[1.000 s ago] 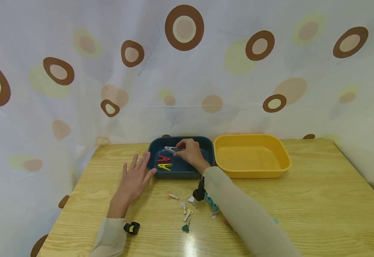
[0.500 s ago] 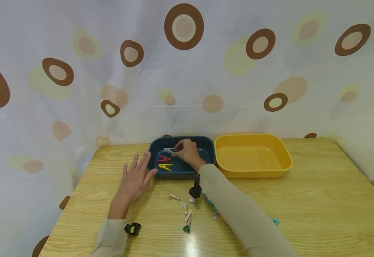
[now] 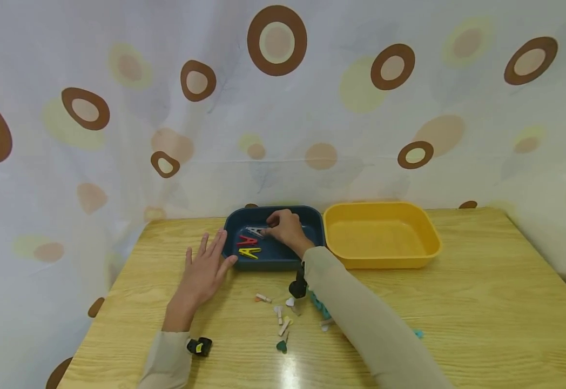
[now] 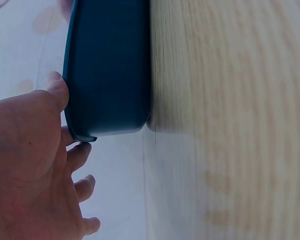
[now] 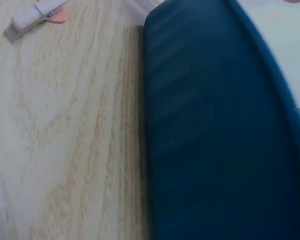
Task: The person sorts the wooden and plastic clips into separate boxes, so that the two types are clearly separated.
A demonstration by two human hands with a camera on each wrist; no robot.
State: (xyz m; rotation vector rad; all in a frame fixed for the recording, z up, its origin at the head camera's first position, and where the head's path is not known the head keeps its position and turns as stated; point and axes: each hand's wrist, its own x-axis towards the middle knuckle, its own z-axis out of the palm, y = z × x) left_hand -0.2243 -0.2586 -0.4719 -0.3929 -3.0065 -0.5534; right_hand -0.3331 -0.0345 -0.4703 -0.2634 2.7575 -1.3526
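Note:
My left hand point(image 3: 203, 273) rests against the left end of the dark blue tray point(image 3: 275, 265). In the left wrist view its thumb touches the tray's rim and the other fingers reach past the corner, loosely extended. Inside the tray, my right hand point(image 3: 287, 229) pinches the end of a white clothespin point(image 3: 255, 232) between thumb and fingers; part of that clothespin is hidden. Just in front of it lie a red clothespin point(image 3: 247, 241) and a yellow clothespin point(image 3: 249, 253), roughly in a column. The tray wall point(image 5: 215, 125) blocks the right hand in the right wrist view.
A yellow tray point(image 3: 382, 263) stands right beside the blue one. Several small wooden clothespins point(image 3: 284, 327) with coloured shapes lie on the table point(image 3: 482, 302) in front. Teal pieces point(image 3: 319, 306) are partly covered by the right forearm; another teal piece point(image 3: 418, 333) lies farther right.
The white clothespin has shifted slightly toward the red one and turned a little, with my right hand still holding it. My left hand stays where it was.

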